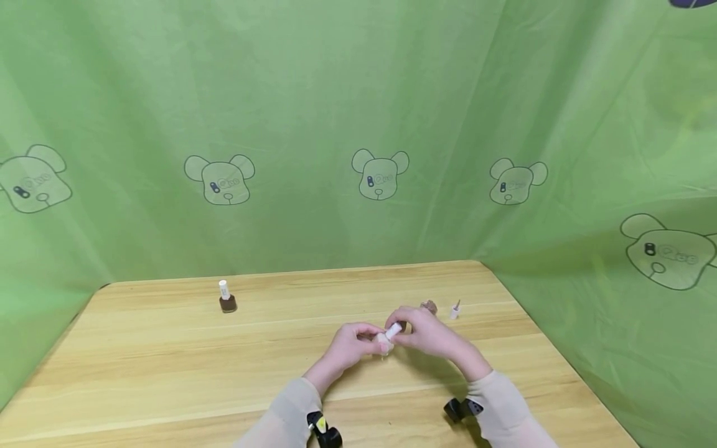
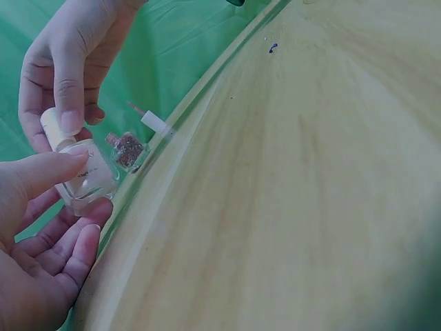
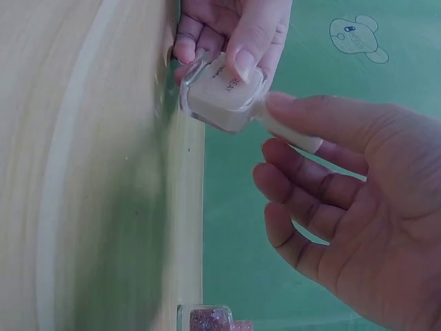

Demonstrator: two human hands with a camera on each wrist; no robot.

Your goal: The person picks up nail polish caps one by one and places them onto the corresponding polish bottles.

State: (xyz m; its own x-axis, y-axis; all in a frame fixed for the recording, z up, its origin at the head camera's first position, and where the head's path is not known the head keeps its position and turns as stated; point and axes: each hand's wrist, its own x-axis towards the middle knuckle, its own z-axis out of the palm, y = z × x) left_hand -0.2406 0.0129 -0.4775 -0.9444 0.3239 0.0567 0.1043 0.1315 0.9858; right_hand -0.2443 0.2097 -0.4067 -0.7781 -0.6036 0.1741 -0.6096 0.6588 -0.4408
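Observation:
A nail polish bottle of clear glass with pale polish and a white cap is held between both hands above the table. My left hand grips its glass body, the thumb pressed on the lettered face. The white cap is pinched between the thumb and fingers of my right hand. In the left wrist view the bottle tilts, with its cap toward the upper left. Just beyond the right hand, a glitter nail polish bottle stands uncapped. Beside it a white cap with its brush stands brush-up on the table.
A dark nail polish bottle with a white cap stands at the back left of the wooden table. Green curtains with bear-head prints hang behind and along the sides. Small dark blue specks mark the tabletop.

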